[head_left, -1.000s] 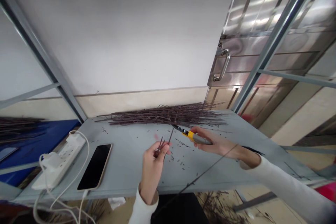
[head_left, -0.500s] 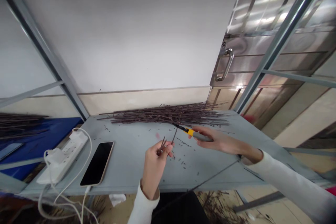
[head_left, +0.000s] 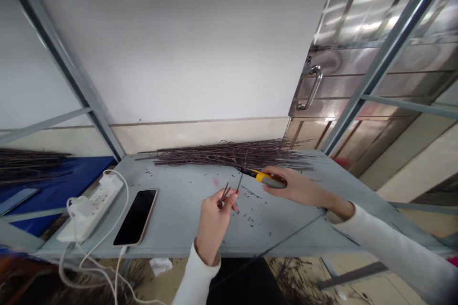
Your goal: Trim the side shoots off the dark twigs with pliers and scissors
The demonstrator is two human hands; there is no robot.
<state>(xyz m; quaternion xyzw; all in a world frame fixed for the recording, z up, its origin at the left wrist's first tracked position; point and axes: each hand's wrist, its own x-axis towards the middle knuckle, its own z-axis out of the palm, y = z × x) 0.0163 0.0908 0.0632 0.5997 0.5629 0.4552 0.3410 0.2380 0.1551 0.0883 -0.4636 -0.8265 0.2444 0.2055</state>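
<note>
My left hand [head_left: 215, 219] is closed around a few short dark twigs [head_left: 225, 192], with one longer twig [head_left: 241, 178] pointing up and away from the fingers. My right hand [head_left: 295, 186] grips yellow and grey pruning shears [head_left: 265, 179]. Their dark jaws lie at the longer twig, above my left fingertips; whether they touch it is too small to tell. Behind both hands a long bundle of dark twigs [head_left: 214, 155] lies across the back of the grey table [head_left: 171, 228]. Small cut bits are scattered below the shears.
A phone [head_left: 136, 218] on a white cable and a white power strip [head_left: 91, 209] lie at the left. Beyond them, a blue surface [head_left: 53, 200] holds more twigs and another phone [head_left: 16, 200]. Metal posts rise at both sides. Twigs litter the floor.
The shears' handles look spread wider than before, and my right fingers have shifted on them. The view has moved slightly. My left hand keeps its hold on the twigs.
</note>
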